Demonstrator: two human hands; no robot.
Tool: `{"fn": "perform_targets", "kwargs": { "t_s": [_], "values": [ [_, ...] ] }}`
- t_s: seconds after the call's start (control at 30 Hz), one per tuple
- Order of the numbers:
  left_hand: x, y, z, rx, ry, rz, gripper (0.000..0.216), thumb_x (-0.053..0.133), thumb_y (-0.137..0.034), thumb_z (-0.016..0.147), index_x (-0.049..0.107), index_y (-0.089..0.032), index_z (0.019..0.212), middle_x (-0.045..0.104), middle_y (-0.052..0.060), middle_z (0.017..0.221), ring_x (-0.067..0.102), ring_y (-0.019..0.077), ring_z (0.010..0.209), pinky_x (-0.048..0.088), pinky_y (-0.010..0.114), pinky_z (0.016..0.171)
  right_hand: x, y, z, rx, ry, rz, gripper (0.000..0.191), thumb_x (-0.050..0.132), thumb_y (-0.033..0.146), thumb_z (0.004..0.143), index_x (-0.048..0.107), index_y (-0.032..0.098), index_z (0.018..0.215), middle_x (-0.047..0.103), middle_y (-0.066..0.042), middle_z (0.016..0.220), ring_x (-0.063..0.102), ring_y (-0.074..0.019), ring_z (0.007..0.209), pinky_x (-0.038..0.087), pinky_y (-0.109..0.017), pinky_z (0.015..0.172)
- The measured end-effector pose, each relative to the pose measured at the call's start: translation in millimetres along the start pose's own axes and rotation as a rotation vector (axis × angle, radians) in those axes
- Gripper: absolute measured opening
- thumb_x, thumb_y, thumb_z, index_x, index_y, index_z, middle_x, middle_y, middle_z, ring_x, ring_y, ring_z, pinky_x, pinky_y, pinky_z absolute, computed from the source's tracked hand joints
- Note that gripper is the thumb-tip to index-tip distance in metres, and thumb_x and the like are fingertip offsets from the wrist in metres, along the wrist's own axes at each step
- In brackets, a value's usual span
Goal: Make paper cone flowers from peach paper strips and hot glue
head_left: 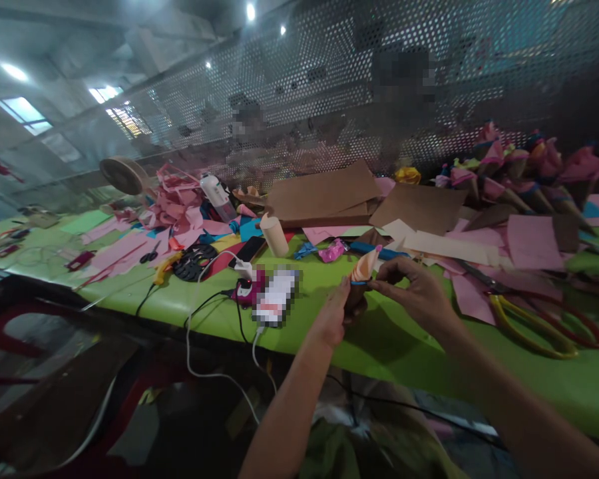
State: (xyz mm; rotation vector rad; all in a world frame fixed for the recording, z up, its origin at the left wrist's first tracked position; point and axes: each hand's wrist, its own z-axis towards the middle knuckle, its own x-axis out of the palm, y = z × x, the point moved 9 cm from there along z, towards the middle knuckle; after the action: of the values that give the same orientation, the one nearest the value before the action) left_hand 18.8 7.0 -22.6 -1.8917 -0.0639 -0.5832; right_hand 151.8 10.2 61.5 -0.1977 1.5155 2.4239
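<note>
My left hand [335,311] is closed around a small paper flower [364,265] with a peach, layered top and a darker lower part. A thin blue strip crosses it just below the petals. At its right side, my right hand [414,293] pinches with thumb and forefinger at the end of that blue strip. The lower part of the flower is mostly hidden by my left fingers. Both hands are raised over the green tabletop [389,356] near its front edge. Just beyond them lie a crumpled pink piece [332,250] and a blue one [305,251].
Large scissors [534,326] with yellow and red handles lie at right. A phone [275,298] with a white cable sits beside a magenta socket block [247,289]. Behind stand a cream roll [274,235], brown cardboard [324,196] and several wrapped paper bouquets [524,166]. A yellow-handled glue gun [167,267] lies left.
</note>
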Motion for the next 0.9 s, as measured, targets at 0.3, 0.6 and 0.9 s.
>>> {"fn": "perform_targets", "kwargs": {
  "t_s": [0.3,0.6,0.9],
  "values": [
    [4.1,-2.0,-2.2,-0.002,0.030,0.050,0.067,0.055,-0.077,0.083,0.067,-0.015,0.103,0.036,-0.004,0.055,0.020,0.0084,0.047,0.006,0.025,0.044,0.5,-5.9,0.0,0.064,0.006,0.053,0.044,0.077,0.066,0.074,0.064,0.024,0.070,0.062,-0.001,0.068,0.055,-0.0180,0.065,0.044,-0.031,0.060],
    [3.9,-0.9,-1.8,0.014,0.016,0.054,0.062,0.057,-0.082,0.079,0.063,-0.020,0.087,0.030,-0.006,0.053,0.018,0.0090,0.046,0.009,0.027,0.046,0.8,1.8,-1.6,0.014,0.014,0.024,0.043,0.077,0.065,0.076,0.063,0.024,0.070,0.060,-0.001,0.070,0.054,-0.0185,0.067,0.043,-0.031,0.061],
    [2.7,-1.8,-1.5,0.012,0.026,0.102,0.069,0.047,-0.083,0.083,0.063,-0.016,0.089,0.038,-0.004,0.054,0.020,0.0083,0.046,0.009,0.026,0.046,-2.3,-6.0,-0.6,0.093,-0.005,0.139,0.051,0.072,0.072,0.075,0.059,0.024,0.068,0.057,0.000,0.066,0.050,-0.0167,0.063,0.041,-0.031,0.060]
  ]
}}
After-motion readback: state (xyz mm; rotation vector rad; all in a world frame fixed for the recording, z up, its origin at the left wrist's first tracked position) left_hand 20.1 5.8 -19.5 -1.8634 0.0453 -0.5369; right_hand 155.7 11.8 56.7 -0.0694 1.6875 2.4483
